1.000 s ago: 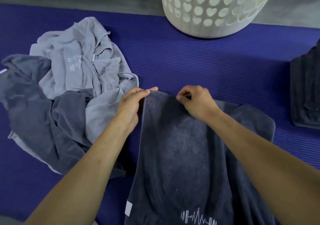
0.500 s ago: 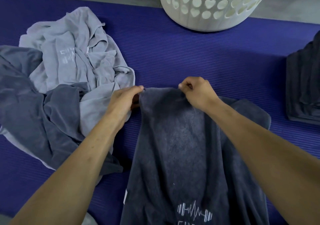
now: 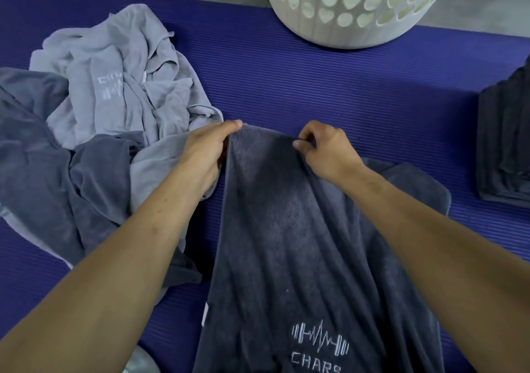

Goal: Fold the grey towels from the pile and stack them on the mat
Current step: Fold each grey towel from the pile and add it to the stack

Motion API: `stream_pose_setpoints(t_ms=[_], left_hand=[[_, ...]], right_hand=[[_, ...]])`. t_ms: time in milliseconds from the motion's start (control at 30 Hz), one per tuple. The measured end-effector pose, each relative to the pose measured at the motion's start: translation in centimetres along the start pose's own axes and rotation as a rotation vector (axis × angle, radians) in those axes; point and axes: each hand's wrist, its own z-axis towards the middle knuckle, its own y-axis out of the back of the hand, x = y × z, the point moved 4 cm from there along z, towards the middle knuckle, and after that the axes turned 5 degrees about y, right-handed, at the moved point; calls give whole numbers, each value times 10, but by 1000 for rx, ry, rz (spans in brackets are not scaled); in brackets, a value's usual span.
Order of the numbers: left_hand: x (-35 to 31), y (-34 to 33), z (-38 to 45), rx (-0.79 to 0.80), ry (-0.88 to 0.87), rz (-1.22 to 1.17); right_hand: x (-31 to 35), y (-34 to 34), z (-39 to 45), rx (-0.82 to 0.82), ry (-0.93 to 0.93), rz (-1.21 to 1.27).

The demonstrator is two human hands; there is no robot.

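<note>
both hands on the far edge of the dark towel (image 3: 286, 229), which drapes toward the camera over the mat (image 3: 315, 85): left hand (image 3: 206, 154) pinches the left corner with fingers nearly straight, right hand (image 3: 324, 151) curls tight on the right corner. best to keep that edge taut and level, then lay it square so the fold lands even. pile (image 3: 94, 131) waits left, stack (image 3: 507, 149) right.
</note>
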Motion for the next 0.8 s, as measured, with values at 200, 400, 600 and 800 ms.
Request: stream_pose_setpoints(t_ms=[200, 400, 600, 800], left_hand=[[-3, 7, -5, -56, -16, 22], [-8, 7, -7, 17, -5, -42], [1, 14, -14, 101, -46, -22], [0, 18, -22, 66, -86, -12]], right_hand=[[2, -11, 1, 30, -4, -7], [2, -9, 0, 14, 20, -19], [1, -9, -2, -11, 24, 1], [4, -6, -4, -42, 24, 59]])
